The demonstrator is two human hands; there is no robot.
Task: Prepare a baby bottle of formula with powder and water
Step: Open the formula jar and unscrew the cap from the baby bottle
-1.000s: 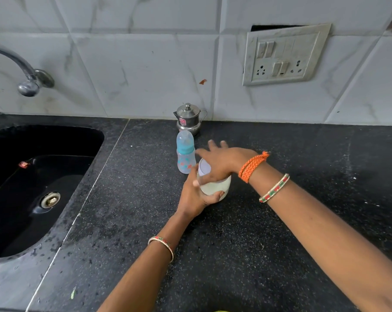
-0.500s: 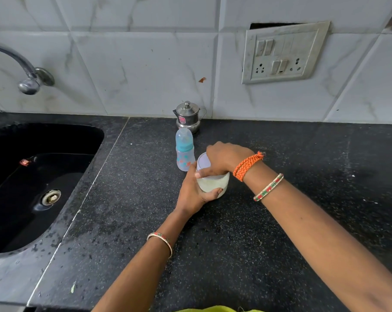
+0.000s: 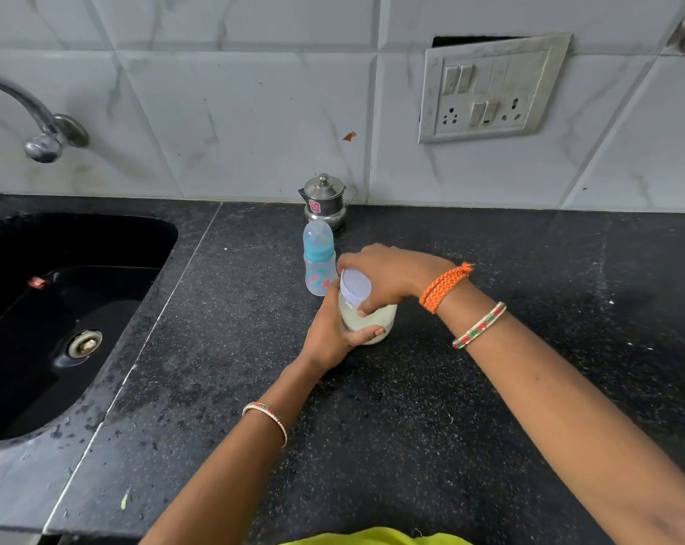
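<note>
Left hand (image 3: 330, 333): wrapped around the jar (image 3: 368, 318) of white powder, on the counter (image 3: 411, 426).
Right hand (image 3: 388, 275): clamped on the jar's lid (image 3: 355, 287).
Baby bottle (image 3: 319, 258): upright, capped, touching the jar's far left side.

Both my forearms are bare, with no sleeves reaching them. On my right wrist I wear a braided orange thread band (image 3: 443, 287) with a small frayed knot, and further up the arm a thin beaded bangle (image 3: 479, 325) in red, green and white. My left wrist carries a matching slim bangle (image 3: 267, 418). A strip of yellow-green clothing (image 3: 376, 537) shows at the bottom edge.
</note>
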